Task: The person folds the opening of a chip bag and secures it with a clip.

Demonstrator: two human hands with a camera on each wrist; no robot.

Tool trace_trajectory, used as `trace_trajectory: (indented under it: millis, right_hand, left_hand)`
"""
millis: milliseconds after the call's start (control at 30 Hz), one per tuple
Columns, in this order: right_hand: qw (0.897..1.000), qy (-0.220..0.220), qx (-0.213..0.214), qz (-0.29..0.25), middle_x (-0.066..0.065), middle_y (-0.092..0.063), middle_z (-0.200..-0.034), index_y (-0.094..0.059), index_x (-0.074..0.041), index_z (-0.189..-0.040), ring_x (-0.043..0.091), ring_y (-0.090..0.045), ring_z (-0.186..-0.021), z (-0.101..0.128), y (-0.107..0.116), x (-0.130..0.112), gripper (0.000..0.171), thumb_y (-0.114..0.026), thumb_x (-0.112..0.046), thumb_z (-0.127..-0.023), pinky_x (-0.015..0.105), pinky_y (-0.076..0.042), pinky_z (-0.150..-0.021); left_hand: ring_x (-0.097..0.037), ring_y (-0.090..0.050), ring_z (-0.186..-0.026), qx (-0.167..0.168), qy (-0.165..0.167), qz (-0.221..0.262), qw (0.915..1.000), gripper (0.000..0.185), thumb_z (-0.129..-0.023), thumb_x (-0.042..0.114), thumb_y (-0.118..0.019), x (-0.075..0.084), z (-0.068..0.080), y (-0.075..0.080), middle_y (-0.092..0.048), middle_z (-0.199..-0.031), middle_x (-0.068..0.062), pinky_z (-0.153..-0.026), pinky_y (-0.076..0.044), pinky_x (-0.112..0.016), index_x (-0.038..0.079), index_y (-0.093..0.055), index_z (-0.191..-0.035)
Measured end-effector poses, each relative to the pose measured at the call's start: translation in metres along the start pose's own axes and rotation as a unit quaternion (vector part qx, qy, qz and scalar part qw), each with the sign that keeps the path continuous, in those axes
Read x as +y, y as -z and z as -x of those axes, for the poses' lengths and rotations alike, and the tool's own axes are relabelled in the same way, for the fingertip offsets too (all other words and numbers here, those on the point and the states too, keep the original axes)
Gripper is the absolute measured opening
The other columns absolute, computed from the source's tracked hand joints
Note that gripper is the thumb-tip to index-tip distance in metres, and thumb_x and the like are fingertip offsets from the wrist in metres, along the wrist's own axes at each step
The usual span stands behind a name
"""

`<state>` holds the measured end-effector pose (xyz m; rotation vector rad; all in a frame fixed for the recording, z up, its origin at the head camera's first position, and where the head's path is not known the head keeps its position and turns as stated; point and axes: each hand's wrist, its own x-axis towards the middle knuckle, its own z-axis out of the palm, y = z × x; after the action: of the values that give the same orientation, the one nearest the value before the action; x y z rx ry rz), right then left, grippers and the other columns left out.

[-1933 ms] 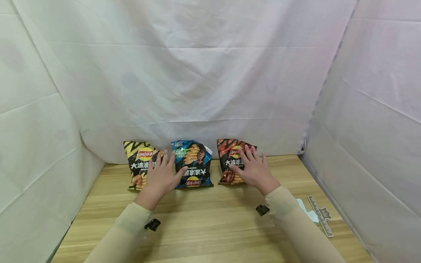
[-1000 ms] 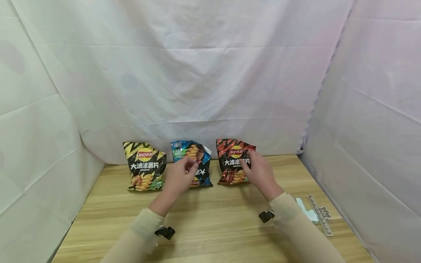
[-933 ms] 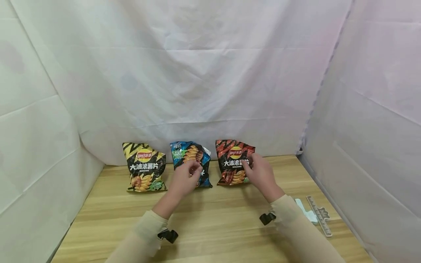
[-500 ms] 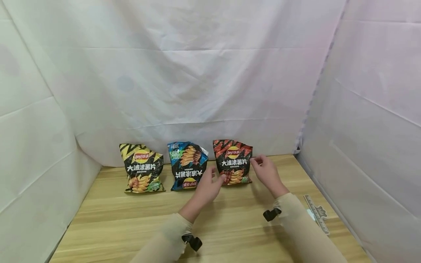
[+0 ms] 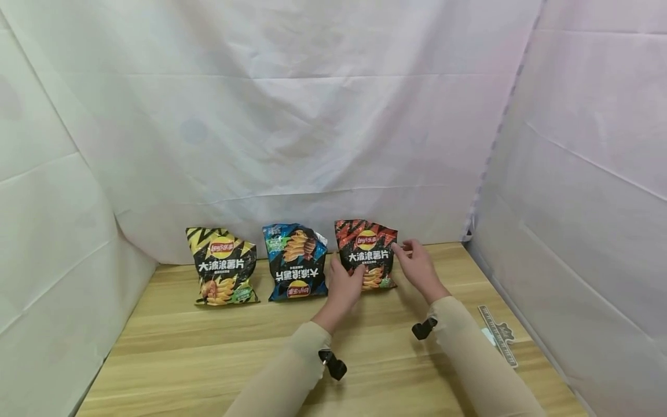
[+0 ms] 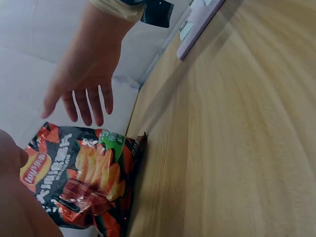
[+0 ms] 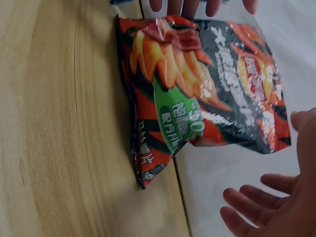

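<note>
A red-and-black bag of potato chips [image 5: 367, 249] stands against the back curtain, between the two hands. My left hand [image 5: 345, 285] is at its left lower side, thumb overlapping the front in the head view. On the other side, my right hand [image 5: 418, 267] has its fingertips right by the bag's right edge. The right wrist view shows the right hand [image 7: 281, 197] with fingers spread and a gap to the bag [image 7: 197, 89]. To the left stand a blue chip bag [image 5: 297, 260], its print upside down, and a yellow-and-black chip bag [image 5: 223, 266].
The bags are on a wood-grain table [image 5: 219, 359], closed in by white curtains [image 5: 312, 133] at the back and sides. Near the right edge lies a grey ruler-like clip [image 5: 498, 336] over a pale blue piece [image 5: 488, 335], partly hidden by the right sleeve.
My left hand has gone from the yellow and blue bags across to the red bag's left side. The right hand has slid off the red bag's front to its right edge. The bags stay put.
</note>
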<state>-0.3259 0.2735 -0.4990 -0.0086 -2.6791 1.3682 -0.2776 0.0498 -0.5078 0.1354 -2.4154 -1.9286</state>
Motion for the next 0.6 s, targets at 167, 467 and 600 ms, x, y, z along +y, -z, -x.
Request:
trace_trajectory:
  millis: [167,467,600]
  right_hand:
    - [0.999,0.013,-0.023,-0.045,0.023,-0.050,-0.161,-0.037,-0.012,-0.170,0.045,-0.051,-0.146,-0.010,-0.003,0.007,0.082,-0.052,-0.067,-0.112,0.067,-0.043,-0.117]
    - [0.977,0.012,-0.058,-0.205,0.025,-0.045,-0.161,-0.036,-0.009,-0.168,0.043,-0.048,-0.149,-0.028,-0.013,0.017,0.060,-0.053,-0.039,-0.118,0.063,-0.039,-0.124]
    - [0.965,0.006,-0.041,-0.260,0.023,-0.052,-0.155,-0.044,-0.004,-0.160,0.037,-0.055,-0.140,-0.034,-0.019,0.020,0.050,-0.051,-0.029,-0.118,0.060,-0.042,-0.122]
  left_hand:
    - [-0.042,-0.029,-0.163,0.036,0.001,0.012,0.9993,0.090,-0.110,0.040,-0.066,-0.002,-0.020,-0.012,-0.021,-0.180,-0.020,-0.126,-0.034,-0.064,0.009,-0.014,-0.177]
    - [-0.032,-0.053,-0.148,0.072,-0.024,0.116,0.9903,0.082,-0.112,0.040,-0.067,0.005,-0.047,-0.019,-0.042,-0.170,-0.014,-0.114,-0.049,-0.059,0.013,-0.022,-0.175]
    - [-0.032,-0.049,-0.152,0.075,-0.015,0.141,0.9871,0.081,-0.112,0.045,-0.067,0.008,-0.054,-0.020,-0.041,-0.170,-0.014,-0.116,-0.048,-0.059,0.012,-0.026,-0.174]
